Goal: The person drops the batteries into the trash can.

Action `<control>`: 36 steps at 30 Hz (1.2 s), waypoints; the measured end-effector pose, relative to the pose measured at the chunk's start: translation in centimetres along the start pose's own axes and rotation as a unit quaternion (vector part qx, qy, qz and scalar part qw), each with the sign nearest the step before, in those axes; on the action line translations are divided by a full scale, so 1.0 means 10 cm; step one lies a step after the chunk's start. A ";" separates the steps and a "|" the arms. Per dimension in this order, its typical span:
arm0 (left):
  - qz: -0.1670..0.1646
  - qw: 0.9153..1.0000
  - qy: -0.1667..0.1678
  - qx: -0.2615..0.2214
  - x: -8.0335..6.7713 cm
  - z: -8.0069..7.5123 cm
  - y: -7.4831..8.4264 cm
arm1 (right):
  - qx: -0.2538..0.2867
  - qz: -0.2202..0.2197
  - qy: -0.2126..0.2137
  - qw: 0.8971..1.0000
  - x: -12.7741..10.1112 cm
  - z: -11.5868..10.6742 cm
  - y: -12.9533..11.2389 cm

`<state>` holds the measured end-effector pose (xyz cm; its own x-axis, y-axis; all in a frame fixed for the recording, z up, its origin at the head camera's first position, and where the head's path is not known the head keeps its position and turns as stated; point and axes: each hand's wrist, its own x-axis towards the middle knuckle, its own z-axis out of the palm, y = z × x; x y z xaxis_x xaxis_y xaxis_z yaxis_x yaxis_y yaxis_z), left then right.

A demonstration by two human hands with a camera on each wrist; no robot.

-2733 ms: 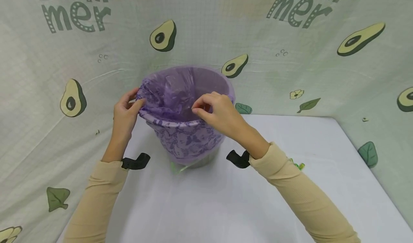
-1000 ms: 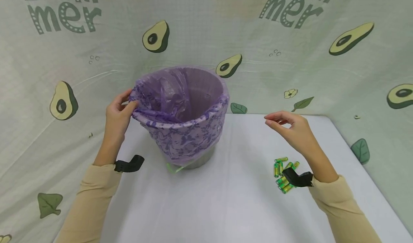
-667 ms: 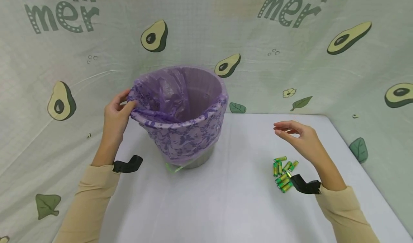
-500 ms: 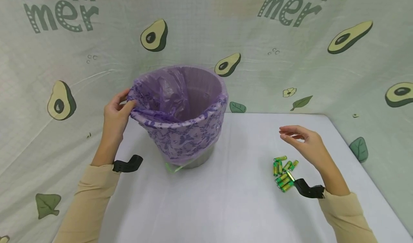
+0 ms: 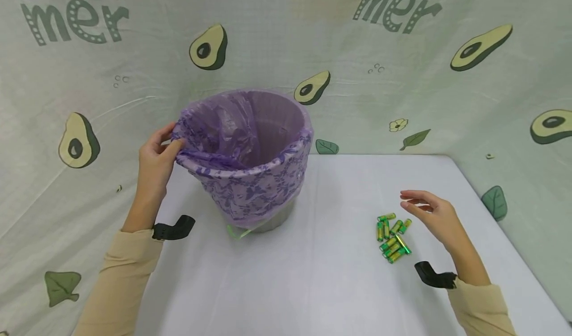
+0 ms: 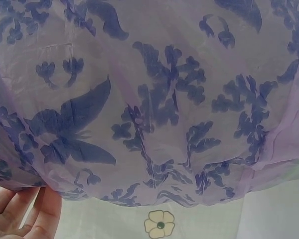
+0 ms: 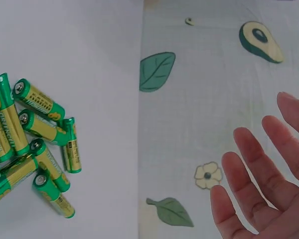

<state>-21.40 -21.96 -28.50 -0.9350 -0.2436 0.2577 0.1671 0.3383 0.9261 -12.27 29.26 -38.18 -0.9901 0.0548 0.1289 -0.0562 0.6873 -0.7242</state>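
Left hand (image 5: pixel 154 160) pinches the purple liner (image 5: pixel 250 127) at the bin's rim; right hand (image 5: pixel 435 217), fingers loose, hovers by green batteries (image 5: pixel 392 236). Backdrop (image 5: pixel 402 78) reads "summer".

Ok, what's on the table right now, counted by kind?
Bin: 1
Purple bag lining it: 1
Green batteries: about 9 (they lie in an overlapping pile, so the exact count is unclear)
Total: about 11
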 end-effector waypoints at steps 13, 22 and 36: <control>0.001 1.000 0.002 -0.005 0.01 0.02 -0.01 | -0.005 0.052 0.003 0.999 -0.17 0.12 0.55; 0.002 1.000 -0.004 0.006 0.00 0.01 0.00 | -0.018 0.131 0.001 0.991 -0.21 0.40 1.56; -0.003 1.000 0.005 0.002 0.02 0.02 -0.02 | 0.024 0.187 -0.018 0.982 -0.48 0.38 0.89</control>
<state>-21.66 -21.87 -28.67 -0.9327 -0.2555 0.2544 0.1597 0.3397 0.9269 -8.47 32.36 -47.82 -0.9465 0.2707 -0.1756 0.3072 0.5896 -0.7470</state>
